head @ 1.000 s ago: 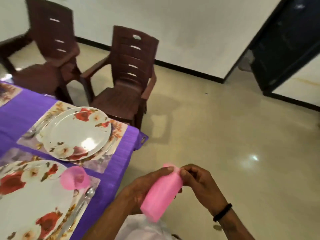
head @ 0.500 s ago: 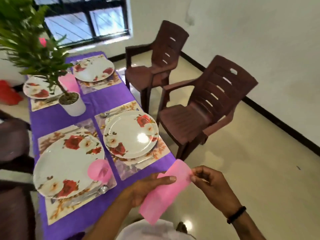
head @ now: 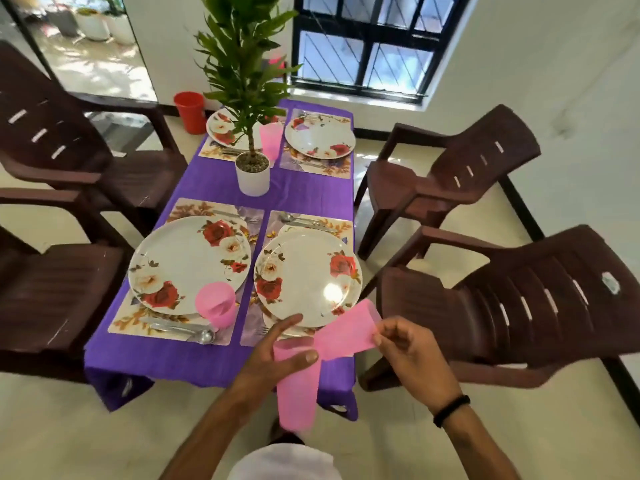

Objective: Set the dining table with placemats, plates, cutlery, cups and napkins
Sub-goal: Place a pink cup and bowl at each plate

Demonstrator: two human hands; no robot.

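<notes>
Head-camera view showed the purple-clothed table (head: 214, 358) set with four placemats and four floral plates, and the account was taken from left to right. On the near-left placemat (head: 128, 322) a pink cup (head: 215, 308) stood upright, touching the near rim of its plate (head: 188, 265), with cutlery (head: 180, 329) laid along the mat's near edge. A second upright cup (head: 270, 140) was seen at the far end, beside the potted plant (head: 252, 176). The near-right plate (head: 308, 275) had no cup beside it.

Over the table's near edge, the left hand (head: 277, 355) was wrapped round the middle of a lower pink cup (head: 297, 393), thumb across its front. The right hand (head: 412, 355) pinched the rim of an upper pink cup (head: 346, 332), which was tilted away from the lower one, apparently being drawn out of it.

The cups were judged to be thin, light, translucent plastic, slightly flexible and smooth, so that nested ones could be expected to stick. A hold on the body rather than a hard squeeze at the rim would be advised.
</notes>
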